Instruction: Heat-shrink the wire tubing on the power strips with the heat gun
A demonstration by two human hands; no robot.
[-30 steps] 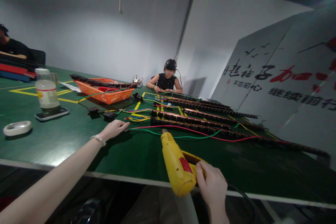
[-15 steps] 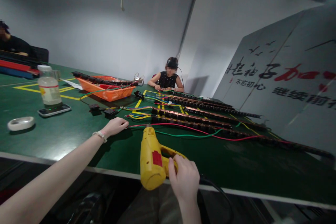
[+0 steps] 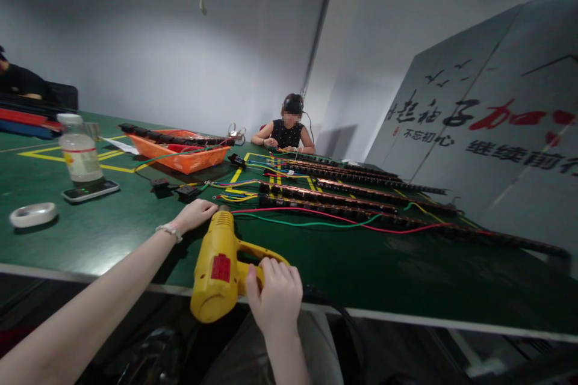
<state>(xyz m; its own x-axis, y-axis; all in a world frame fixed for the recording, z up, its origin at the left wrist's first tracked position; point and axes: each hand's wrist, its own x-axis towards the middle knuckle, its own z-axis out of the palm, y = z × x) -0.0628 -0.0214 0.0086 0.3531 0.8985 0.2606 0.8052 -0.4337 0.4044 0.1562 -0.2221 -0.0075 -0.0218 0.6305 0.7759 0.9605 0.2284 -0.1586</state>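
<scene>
Yellow heat gun (image 3: pixel 215 271) held by right hand (image 3: pixel 274 296), fingers wrapped round its handle; left hand (image 3: pixel 195 215), fingers curled together, at nozzle's 9 o'clock.

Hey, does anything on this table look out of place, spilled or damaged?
Nothing is spilled or visibly broken. One thing stands out: the yellow heat gun in the right hand has its nozzle almost against the left hand, which rests on the green table. Red and green wires trail loosely across the table beside it.
</scene>
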